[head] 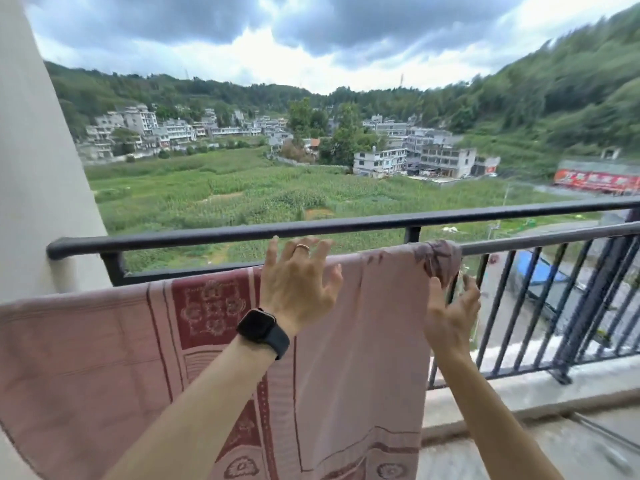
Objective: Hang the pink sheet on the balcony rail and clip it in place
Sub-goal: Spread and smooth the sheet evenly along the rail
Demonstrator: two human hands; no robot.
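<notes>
The pink sheet (pixel 363 341) hangs draped over the lower bar of the balcony rail (pixel 207 233), with its right corner (pixel 441 258) bunched and wrapped around that bar. The left hand (pixel 298 282), wearing a black watch (pixel 263 332), is spread wide with fingertips at the sheet's top fold on the rail. The right hand (pixel 450 313) sits just under the wrapped corner, fingers loosely curled; whether it grips anything cannot be told.

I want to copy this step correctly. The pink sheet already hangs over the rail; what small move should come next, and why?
Probably clip the bunched corner of the pink patterned cloth sheet to the dark metal balcony rail: it is only wrapped round the bar, no clip shows, and the right hand hovers below it.
</notes>
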